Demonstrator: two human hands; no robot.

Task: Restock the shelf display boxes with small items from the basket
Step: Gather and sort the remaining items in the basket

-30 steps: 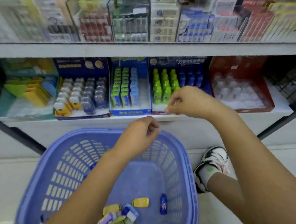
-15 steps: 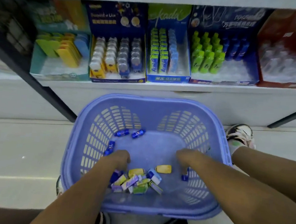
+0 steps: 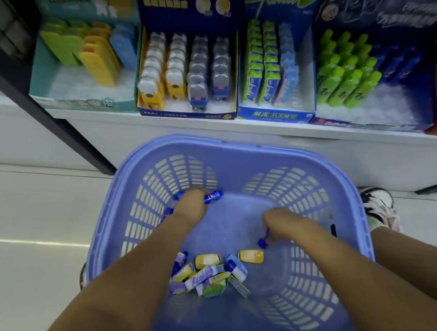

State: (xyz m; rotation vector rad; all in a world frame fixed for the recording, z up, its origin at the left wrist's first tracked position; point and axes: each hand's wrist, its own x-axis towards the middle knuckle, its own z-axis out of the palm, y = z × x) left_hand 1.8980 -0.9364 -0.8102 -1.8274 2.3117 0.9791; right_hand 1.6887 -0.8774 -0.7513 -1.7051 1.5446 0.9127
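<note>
The purple basket [image 3: 240, 151] stands on the floor below the shelf. My left hand [image 3: 189, 210] reaches into its far left corner, fingers curled down onto two small blue bottles [image 3: 213, 197] that stick out on either side of the fingertips. My right hand [image 3: 286, 225] is in the middle of the basket and pinches another small blue bottle [image 3: 263, 240], which hangs below its fingers. A heap of small yellow, green and purple packets [image 3: 207, 273] lies on the basket floor. The display box with green and blue bottles [image 3: 362, 124] sits on the shelf at the upper right.
Other display boxes line the shelf: a teal one [image 3: 71, 98], a dark blue one with bear figures [image 3: 185, 112], a blue one with green and blue packs [image 3: 273, 114]. A dark shelf post [image 3: 55, 125] slants at left. My shoe [image 3: 376, 204] rests right of the basket.
Both hands came down from the shelf into the basket. The left hand then moved forward to the far blue bottles, and the right hand picked up a blue bottle.
</note>
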